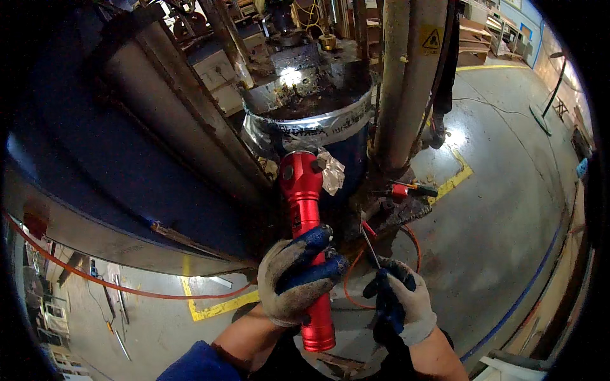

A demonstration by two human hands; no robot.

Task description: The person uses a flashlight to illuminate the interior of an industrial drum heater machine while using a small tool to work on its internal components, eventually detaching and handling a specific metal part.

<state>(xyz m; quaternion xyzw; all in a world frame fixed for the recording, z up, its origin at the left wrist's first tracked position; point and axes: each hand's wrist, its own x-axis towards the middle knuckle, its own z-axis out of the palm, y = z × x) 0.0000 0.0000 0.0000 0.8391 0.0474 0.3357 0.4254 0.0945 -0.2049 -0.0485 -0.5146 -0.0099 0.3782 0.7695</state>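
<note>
Left hand [289,282]: gloved, fingers wrapped around the barrel of a red flashlight [305,216], its head beyond the grip.
Right hand [406,301]: gloved, fingers closed on a thin metal rod [370,244] that extends beyond them.
Orange hose [419,247]: looped behind the right grip.
Drum [343,128]: beyond the flashlight's head, silvery around its rim.
Gray column [403,89]: beyond the right grip, right of the drum.

a left column [175,120] and a right column [405,89] flank the far drum [311,131]; the red flashlight [306,203] partly blocks its near side; a gap separates flashlight and right hand [408,298], an orange hose [346,286] looping behind.
</note>
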